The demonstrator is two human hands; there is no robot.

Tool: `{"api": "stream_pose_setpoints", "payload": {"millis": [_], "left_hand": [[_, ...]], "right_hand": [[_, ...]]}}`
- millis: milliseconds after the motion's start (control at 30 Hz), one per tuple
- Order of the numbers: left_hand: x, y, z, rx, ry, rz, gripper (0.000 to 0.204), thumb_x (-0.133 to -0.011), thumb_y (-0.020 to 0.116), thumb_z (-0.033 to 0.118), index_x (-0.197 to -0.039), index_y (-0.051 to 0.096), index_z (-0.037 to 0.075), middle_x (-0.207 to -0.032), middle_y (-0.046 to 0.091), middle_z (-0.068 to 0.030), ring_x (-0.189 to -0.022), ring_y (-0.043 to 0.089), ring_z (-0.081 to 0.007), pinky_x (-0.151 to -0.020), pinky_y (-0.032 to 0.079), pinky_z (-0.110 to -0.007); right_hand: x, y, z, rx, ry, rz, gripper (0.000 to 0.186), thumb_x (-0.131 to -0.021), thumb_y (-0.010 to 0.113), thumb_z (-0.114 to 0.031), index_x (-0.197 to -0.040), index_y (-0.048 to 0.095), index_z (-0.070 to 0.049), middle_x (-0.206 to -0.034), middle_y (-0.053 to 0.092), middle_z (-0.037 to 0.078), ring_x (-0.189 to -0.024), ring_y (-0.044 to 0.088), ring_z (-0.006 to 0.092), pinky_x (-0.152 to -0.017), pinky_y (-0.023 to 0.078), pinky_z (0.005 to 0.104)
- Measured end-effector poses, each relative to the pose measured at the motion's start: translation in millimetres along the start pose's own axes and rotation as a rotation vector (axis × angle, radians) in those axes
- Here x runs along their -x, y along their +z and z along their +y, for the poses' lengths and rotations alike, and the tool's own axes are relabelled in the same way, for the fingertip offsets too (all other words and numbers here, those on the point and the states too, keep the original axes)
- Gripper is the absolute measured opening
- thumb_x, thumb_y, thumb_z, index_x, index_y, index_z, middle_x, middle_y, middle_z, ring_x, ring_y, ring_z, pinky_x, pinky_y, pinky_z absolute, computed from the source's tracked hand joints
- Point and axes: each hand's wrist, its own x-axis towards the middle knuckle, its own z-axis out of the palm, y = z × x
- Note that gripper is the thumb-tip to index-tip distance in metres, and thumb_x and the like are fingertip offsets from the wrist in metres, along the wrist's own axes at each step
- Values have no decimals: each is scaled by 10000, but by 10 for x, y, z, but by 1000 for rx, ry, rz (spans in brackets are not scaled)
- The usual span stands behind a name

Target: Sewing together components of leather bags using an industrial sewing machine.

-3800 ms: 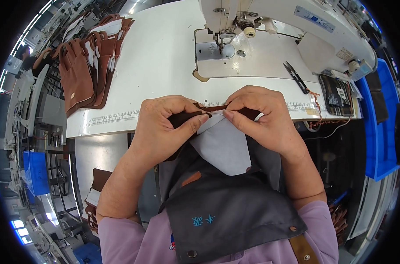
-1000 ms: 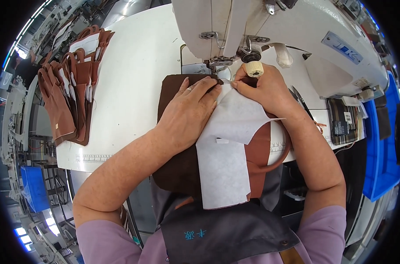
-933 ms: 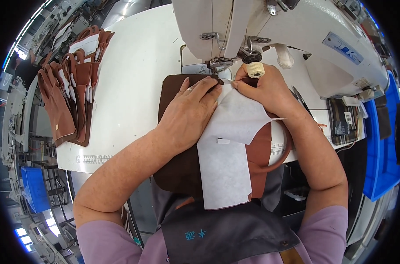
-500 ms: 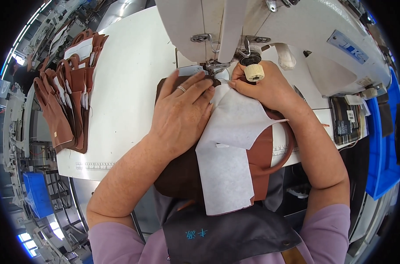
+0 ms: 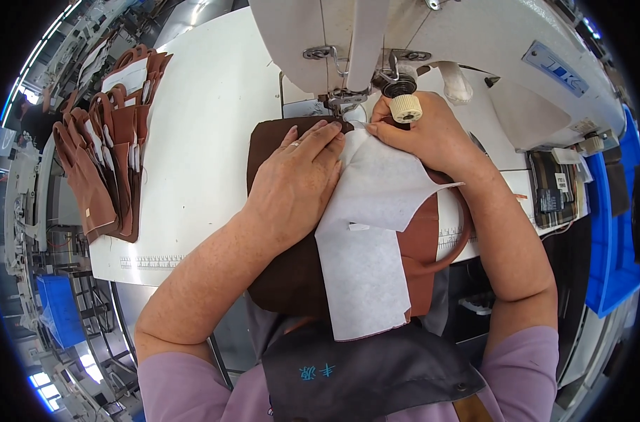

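Observation:
My left hand (image 5: 292,183) lies flat with its fingers stretched forward on a dark brown panel (image 5: 285,278), fingertips close to the presser foot (image 5: 339,110) of a sewing machine (image 5: 362,42). My right hand (image 5: 429,133) pinches the far edge of a white-backed piece (image 5: 366,274) just right of the foot; the machine's cream knob (image 5: 406,108) hides some of its fingers. This piece rests over the dark panel, with one flap raised toward my right forearm. Beneath it shows a reddish-brown bag panel (image 5: 422,285) with a looped handle (image 5: 464,235).
Reddish-brown bag pieces with handles (image 5: 98,183) are stacked at the left of the white table (image 5: 193,141). Rulers run along its front edge. At right are dark striped items (image 5: 548,190) and a blue bin (image 5: 608,260). A dark apron (image 5: 369,380) covers my lap.
My left hand has drawn its fingers in slightly, baring more of the dark panel's far left corner. The layered pieces have shifted a little. The right hand keeps its pinch.

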Motion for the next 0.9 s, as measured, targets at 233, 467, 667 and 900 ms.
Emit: {"api": "stream_pose_setpoints", "payload": {"millis": [233,467,667,900], "left_hand": [[-2,20,4,-10,18,7,306,-921,624,47,-1219,646,-19,-1307,610,-133,-1233,591,-317,-1082,460,-479],[4,20,-2,-8,0,5,308,-929,613,54,-1227,642,-14,-1309,608,-138,-1234,589,-317,-1085,455,-483],[-6,11,-46,2,9,17,310,-919,618,54,-1221,649,-11,-1296,612,-137,-1220,592,-318,-1095,444,-480],[-26,11,-102,19,14,30,297,-915,622,59,-1201,659,-12,-1275,622,-130,-1195,602,-308,-1102,440,-449]], "right_hand": [[14,-7,6,8,-16,19,274,-827,732,-337,-911,709,-77,-821,735,78,-765,709,233,-725,539,341],[16,15,19,-1,-35,50,267,-823,737,-332,-898,710,-76,-802,729,79,-742,701,235,-698,531,343],[13,26,21,-3,-21,58,284,-834,734,-340,-932,715,-75,-822,733,85,-752,702,243,-705,536,352],[8,62,33,9,-8,90,348,-850,729,-371,-1068,733,-100,-874,747,93,-789,714,259,-731,546,356]]}}
